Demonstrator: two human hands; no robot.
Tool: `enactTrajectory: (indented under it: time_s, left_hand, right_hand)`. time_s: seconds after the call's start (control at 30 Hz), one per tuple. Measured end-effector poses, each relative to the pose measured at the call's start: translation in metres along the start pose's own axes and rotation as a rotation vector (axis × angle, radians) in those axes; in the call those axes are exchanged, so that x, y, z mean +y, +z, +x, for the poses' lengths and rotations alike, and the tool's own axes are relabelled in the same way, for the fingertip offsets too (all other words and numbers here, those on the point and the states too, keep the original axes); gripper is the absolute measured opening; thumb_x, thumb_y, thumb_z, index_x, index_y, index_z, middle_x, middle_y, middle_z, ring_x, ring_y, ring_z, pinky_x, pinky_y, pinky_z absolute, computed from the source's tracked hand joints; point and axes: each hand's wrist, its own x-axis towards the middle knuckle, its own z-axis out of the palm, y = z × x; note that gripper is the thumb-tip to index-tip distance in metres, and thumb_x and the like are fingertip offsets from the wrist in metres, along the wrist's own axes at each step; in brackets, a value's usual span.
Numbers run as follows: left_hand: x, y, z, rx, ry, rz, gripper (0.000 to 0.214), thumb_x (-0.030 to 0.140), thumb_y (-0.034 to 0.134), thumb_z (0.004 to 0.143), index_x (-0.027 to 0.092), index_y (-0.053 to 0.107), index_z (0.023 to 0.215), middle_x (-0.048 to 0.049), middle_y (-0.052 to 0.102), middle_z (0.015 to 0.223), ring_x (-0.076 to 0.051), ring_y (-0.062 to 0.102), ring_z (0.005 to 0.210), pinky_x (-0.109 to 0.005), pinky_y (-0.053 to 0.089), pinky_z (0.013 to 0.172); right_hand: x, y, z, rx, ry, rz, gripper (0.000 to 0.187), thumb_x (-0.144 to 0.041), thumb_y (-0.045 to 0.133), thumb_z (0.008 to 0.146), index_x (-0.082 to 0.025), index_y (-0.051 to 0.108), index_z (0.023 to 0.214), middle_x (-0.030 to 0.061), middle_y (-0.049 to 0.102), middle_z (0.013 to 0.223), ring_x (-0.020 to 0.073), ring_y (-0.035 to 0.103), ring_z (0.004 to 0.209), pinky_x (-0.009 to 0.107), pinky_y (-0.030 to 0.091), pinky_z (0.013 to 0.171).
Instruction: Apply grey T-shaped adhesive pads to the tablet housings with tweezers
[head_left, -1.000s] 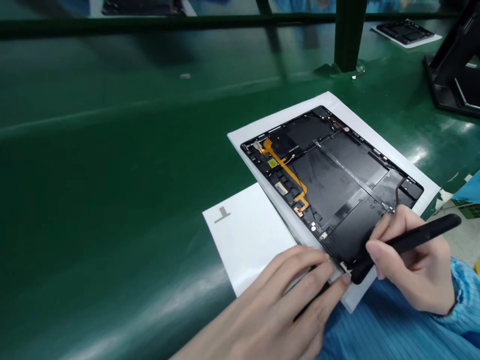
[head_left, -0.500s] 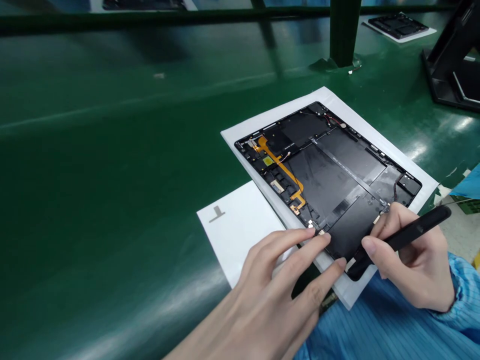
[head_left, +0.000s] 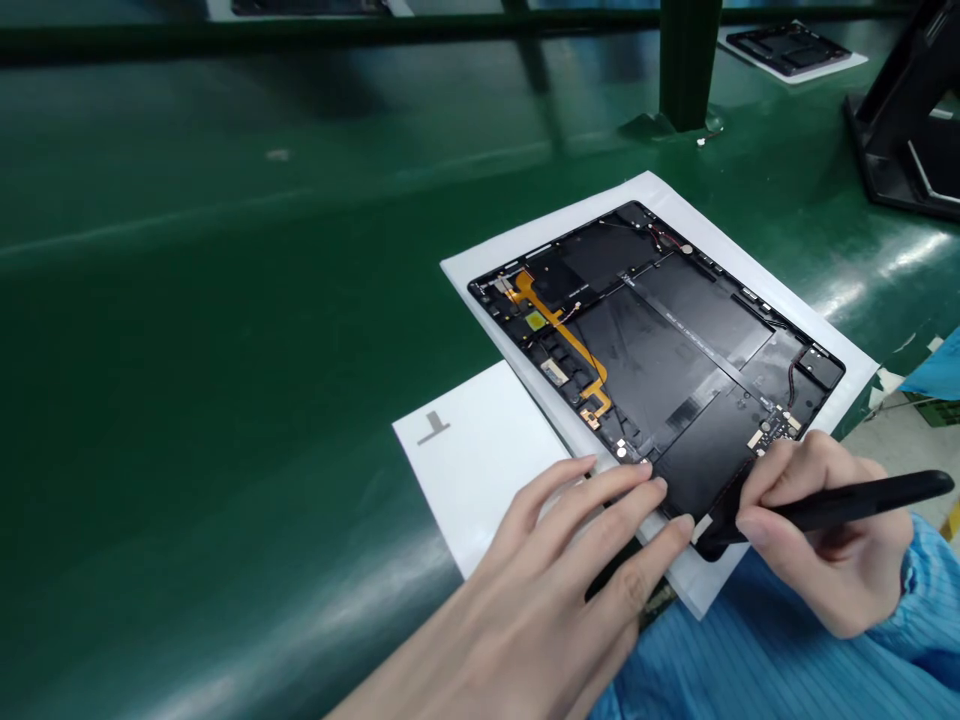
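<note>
An opened tablet housing [head_left: 652, 340], black inside with an orange ribbon cable [head_left: 570, 345], lies on a white sheet [head_left: 487, 250]. My left hand [head_left: 555, 570] rests at its near left edge, fingers stretched and spread, tips touching the rim. With my right hand [head_left: 832, 560] I grip a slim black pen-like tool [head_left: 885, 497] over the near right corner. Its working end is dark against the housing, so its exact kind and contact cannot be made out. A small pale strip [head_left: 702, 528] lies near that corner, beside my left index fingertip. A small circuit board [head_left: 778, 425] shows above my right fingers.
Partly under the housing's sheet lies a white card [head_left: 465, 460] with a grey T-shaped piece [head_left: 433, 428]. A green post [head_left: 686, 70] rises behind. Another housing [head_left: 787, 48] sits at the back right, near a black stand [head_left: 900, 130]. The table is green.
My right hand has shifted slightly down and right, and the tool's rear end has dropped lower. More of the circuit board shows. My left fingers have shifted slightly on the rim.
</note>
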Motion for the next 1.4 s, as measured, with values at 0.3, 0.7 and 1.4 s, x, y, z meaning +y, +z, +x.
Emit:
enactTrajectory:
  time_s: [0.3, 0.7, 1.4]
  left_hand:
    - [0.001, -0.001, -0.01, -0.001, 0.001, -0.058, 0.034, 0.009, 0.041, 0.092, 0.02, 0.063, 0.115, -0.0018, 0.065, 0.118, -0.016, 0.046, 0.129, -0.034, 0.022, 0.118]
    - [-0.002, -0.003, -0.005, 0.014, 0.073, -0.022, 0.028, 0.007, 0.046, 0.089, 0.019, 0.065, 0.105, -0.0025, 0.068, 0.107, -0.018, 0.049, 0.125, -0.04, 0.016, 0.121]
    - [0.011, 0.003, -0.015, -0.068, -0.003, 0.095, 0.03, 0.021, 0.046, 0.094, 0.019, 0.063, 0.118, -0.0031, 0.066, 0.119, -0.026, 0.046, 0.125, -0.048, 0.003, 0.121]
  right_hand:
    - [0.002, -0.008, 0.001, -0.095, 0.073, 0.096, 0.018, -0.017, 0.064, 0.087, -0.022, 0.049, 0.079, 0.0, 0.057, 0.066, 0.0137, 0.056, 0.056, 0.025, 0.045, 0.049]
    - [0.005, -0.022, 0.02, -0.323, 0.063, 0.076, 0.012, -0.024, 0.054, 0.095, -0.019, 0.05, 0.086, 0.0031, 0.061, 0.072, 0.0131, 0.058, 0.059, 0.023, 0.049, 0.051]
    - [0.006, -0.014, 0.02, -0.138, 0.114, 0.154, 0.013, -0.016, 0.06, 0.088, -0.019, 0.051, 0.081, -0.0019, 0.053, 0.067, 0.008, 0.047, 0.049, 0.021, 0.038, 0.044]
